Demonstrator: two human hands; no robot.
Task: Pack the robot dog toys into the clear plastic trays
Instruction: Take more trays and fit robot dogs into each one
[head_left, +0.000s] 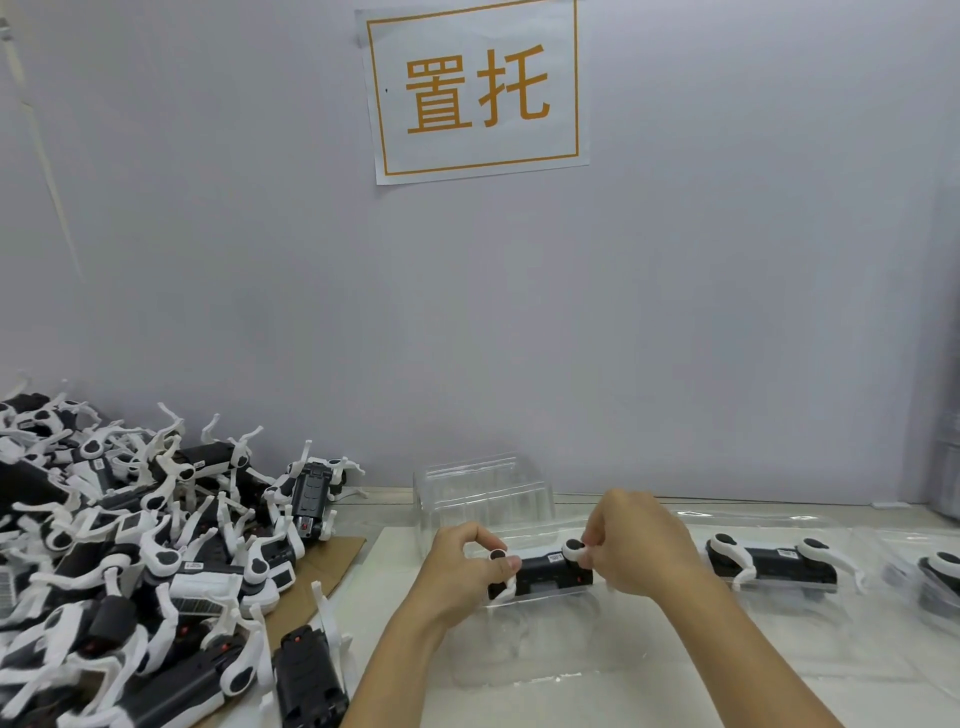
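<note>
Hands, left (470, 564) and right (631, 545), both pinching one robot dog toy (545, 571) over one clear tray (545, 649).

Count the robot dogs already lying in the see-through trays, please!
3: one black-and-white robot dog toy held by both hands, one to its right, one cut off at the right edge. More may lie beyond.

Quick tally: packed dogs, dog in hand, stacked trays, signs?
Dogs lying in trays at right: 2
Dog held by both hands, left hand and right hand: 1
Tray stack: 1
Wall sign: 1
Total: 5, leaving out the loose dog pile, too tangled to count.
</note>
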